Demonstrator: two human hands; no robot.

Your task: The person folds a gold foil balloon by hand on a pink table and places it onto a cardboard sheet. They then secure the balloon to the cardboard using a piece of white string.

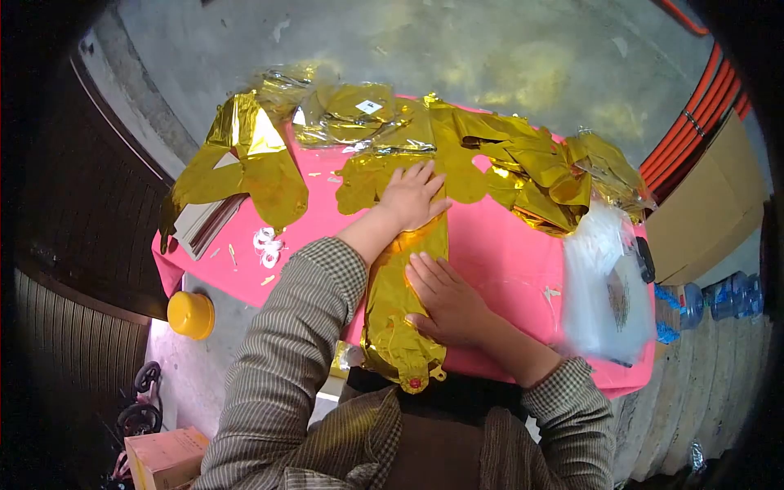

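Observation:
A flat gold foil balloon [396, 294] lies lengthwise on the pink tablecloth [502, 286], its near end with a small tab hanging at the table's front edge. My left hand [412, 196] rests flat on its upper part, fingers spread and pointing away from me. Lower down, my right hand [445, 298] lies with fingers stretched out on the balloon's right side. Nothing is gripped by either hand. Beyond them is a packaged gold balloon [347, 106] in clear film. More gold foil [523, 155] is heaped to the right.
Another gold balloon [273, 175] partly covers a stack of card [204, 224] at left, near white string [268, 247]. Clear plastic bags [604, 286] lie at right. Around the table are a yellow bucket [190, 315], a cardboard box [710, 204] and orange pipes [694, 118].

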